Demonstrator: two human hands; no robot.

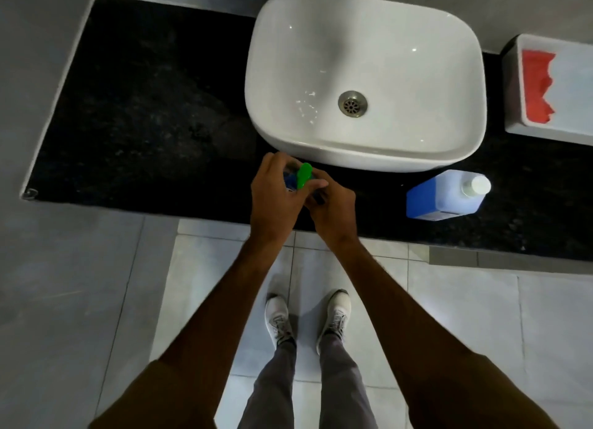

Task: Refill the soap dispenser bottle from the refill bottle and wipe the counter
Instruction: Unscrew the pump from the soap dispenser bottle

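Note:
A small soap dispenser bottle with a green pump head [303, 175] and a blue body stands on the black counter [144, 114], just in front of the sink. My left hand [276, 194] wraps around it from the left. My right hand [332, 205] grips it low on the right side. Most of the bottle is hidden by my fingers. The refill bottle [446, 194], translucent blue with a white cap, lies apart on the counter to the right, with no hand on it.
A white vessel sink [365, 78] sits on the counter behind my hands. A white box holding a red cloth [537, 86] stands at the far right. The counter's front edge runs just below my wrists, with pale floor tiles and my shoes beneath.

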